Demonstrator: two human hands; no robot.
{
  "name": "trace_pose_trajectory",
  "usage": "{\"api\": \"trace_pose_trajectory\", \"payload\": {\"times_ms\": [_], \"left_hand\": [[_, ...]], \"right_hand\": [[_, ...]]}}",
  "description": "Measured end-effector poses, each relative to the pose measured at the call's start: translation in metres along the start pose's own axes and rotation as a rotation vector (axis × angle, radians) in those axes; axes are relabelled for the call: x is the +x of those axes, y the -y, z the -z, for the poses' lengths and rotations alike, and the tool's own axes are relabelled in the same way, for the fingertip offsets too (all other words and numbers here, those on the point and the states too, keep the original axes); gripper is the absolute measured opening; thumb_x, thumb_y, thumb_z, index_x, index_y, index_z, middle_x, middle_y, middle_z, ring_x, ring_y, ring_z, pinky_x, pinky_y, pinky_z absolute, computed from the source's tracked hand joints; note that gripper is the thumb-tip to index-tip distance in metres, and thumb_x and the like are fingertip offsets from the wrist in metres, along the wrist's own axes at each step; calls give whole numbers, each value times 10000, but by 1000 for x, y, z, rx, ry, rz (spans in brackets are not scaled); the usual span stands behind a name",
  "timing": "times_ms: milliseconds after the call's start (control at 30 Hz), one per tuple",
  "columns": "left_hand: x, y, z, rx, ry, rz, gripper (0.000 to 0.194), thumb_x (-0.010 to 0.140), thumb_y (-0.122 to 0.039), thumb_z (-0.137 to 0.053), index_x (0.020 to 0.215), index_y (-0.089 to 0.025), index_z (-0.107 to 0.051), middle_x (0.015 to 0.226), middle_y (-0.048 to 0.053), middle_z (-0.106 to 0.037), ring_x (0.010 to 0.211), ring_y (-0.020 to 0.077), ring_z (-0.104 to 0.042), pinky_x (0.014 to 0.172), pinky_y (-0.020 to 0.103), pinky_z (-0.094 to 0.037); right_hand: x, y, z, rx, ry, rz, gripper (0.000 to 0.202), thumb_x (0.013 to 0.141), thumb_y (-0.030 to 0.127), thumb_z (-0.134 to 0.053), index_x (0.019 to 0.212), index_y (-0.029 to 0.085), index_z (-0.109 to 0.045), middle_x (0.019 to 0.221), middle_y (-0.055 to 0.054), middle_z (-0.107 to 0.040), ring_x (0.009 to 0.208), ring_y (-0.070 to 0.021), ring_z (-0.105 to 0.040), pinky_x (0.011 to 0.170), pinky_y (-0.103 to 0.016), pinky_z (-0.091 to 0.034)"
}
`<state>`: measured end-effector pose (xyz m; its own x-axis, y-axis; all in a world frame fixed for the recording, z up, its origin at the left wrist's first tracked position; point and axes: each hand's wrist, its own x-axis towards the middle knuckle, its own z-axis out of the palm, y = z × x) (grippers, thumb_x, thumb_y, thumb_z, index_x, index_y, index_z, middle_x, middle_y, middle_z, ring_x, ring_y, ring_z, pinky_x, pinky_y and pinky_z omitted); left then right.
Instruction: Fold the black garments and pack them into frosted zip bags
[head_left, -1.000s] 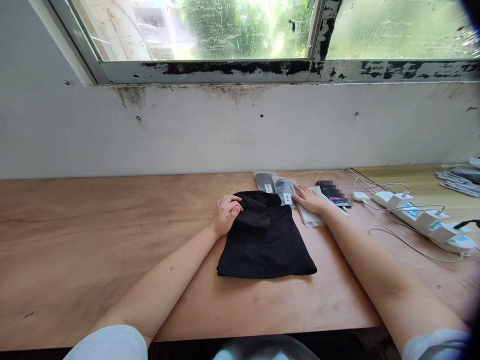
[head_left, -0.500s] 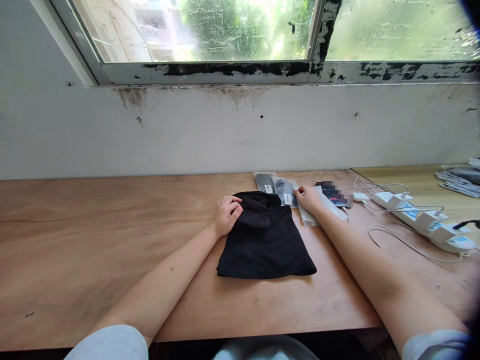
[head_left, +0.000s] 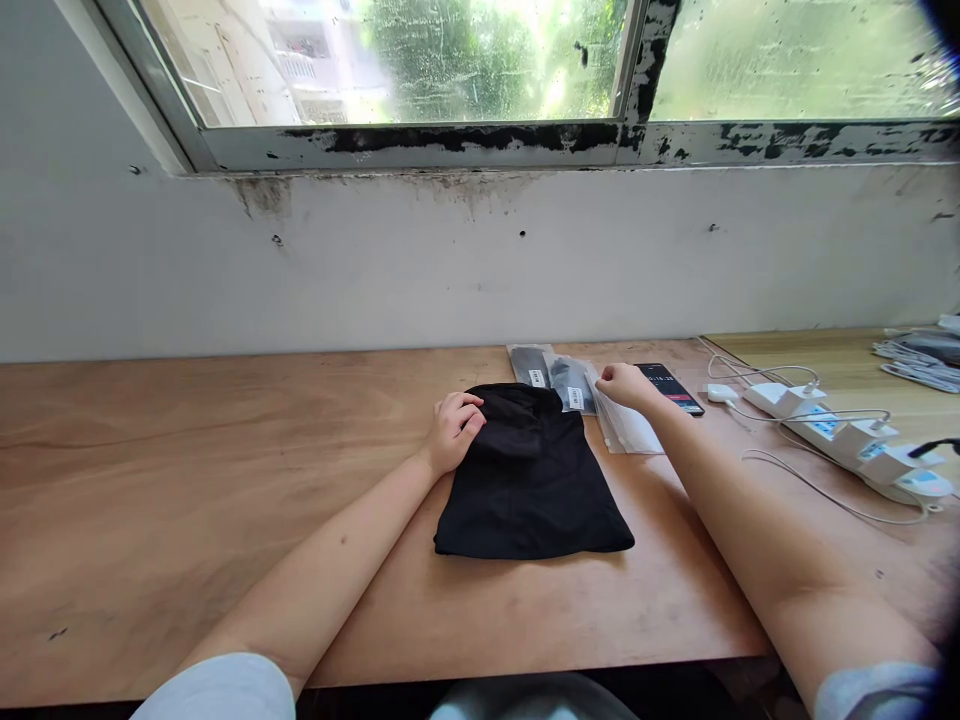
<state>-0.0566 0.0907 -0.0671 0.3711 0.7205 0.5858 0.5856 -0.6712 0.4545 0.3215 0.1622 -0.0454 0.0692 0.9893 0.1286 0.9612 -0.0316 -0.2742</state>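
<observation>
A black folded garment (head_left: 534, 500) lies flat on the wooden table, wider at its near edge. My left hand (head_left: 454, 430) rests on its upper left edge, with thumb and index finger apart on the cloth. Over to the right, my right hand (head_left: 626, 386) is closed in a pinch at the top of a translucent white plastic bag (head_left: 628, 430). Its fingertips are partly hidden behind the hand. Just left of that bag are two clear packets with dark contents and white labels, a nearer packet (head_left: 571, 380) and a farther packet (head_left: 529, 362).
A phone (head_left: 679, 390) with a lit screen lies beyond my right wrist. Farther right stands a white power strip (head_left: 847, 440) with plugs and looping cables (head_left: 817, 492). A grey stack (head_left: 919, 360) sits at the far right. The wall (head_left: 375, 270) and window rise behind the table.
My right hand has moved slightly right and turned. The plastic bag's right part has swung left, off the phone, which shows more fully. My left hand and the garment have stayed put.
</observation>
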Motion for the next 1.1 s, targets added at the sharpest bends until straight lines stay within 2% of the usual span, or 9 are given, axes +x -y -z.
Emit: {"api": "trace_pose_trajectory", "payload": {"times_ms": [100,200,400,600,800,1100], "left_hand": [[0,0,0,2,2,1,400,1015,-392,-364,851,-227,-691,1171,58,-644,1183,234,-535,1062,425,-346],[0,0,0,-4,-8,-8,393,1016,-388,-371,855,-227,-692,1164,56,-644,1178,231,-539,1056,423,-345],[0,1,0,12,-4,-16,402,1021,-386,-361,849,-227,-688,1165,54,-646,1172,231,-542,1046,420,-355],[0,0,0,25,0,-13,393,1018,-381,-367,846,-228,-686,1169,52,-648,1176,230,-541,1055,419,-360],[0,1,-1,31,-2,-10,401,1018,-386,-361,845,-229,-688,1165,55,-651,1174,234,-543,1053,426,-370],[0,0,0,21,11,15,407,1011,-410,-365,858,-228,-695,1177,65,-650,1188,240,-532,1063,433,-360]], "right_hand": [[-1,6,-2,-61,111,-31,317,878,388,-560,941,128,-731,941,-174,-749,914,-286,-692,727,-302,-446],[-1,9,-8,-74,131,-59,413,918,456,-511,949,108,-733,959,-207,-747,937,-313,-698,750,-326,-463],[0,6,-12,-57,96,-77,341,924,327,-478,942,107,-737,971,-210,-751,949,-305,-704,756,-317,-464],[-1,3,-15,-34,56,-95,401,957,372,-434,995,117,-741,1031,-210,-745,990,-319,-693,774,-331,-470],[0,4,-18,-61,-5,-70,314,903,262,-476,901,136,-763,987,-206,-754,942,-301,-706,757,-312,-466],[1,3,-17,1,-24,-82,251,819,224,-541,880,157,-775,905,-157,-766,887,-268,-703,759,-290,-459]]}}
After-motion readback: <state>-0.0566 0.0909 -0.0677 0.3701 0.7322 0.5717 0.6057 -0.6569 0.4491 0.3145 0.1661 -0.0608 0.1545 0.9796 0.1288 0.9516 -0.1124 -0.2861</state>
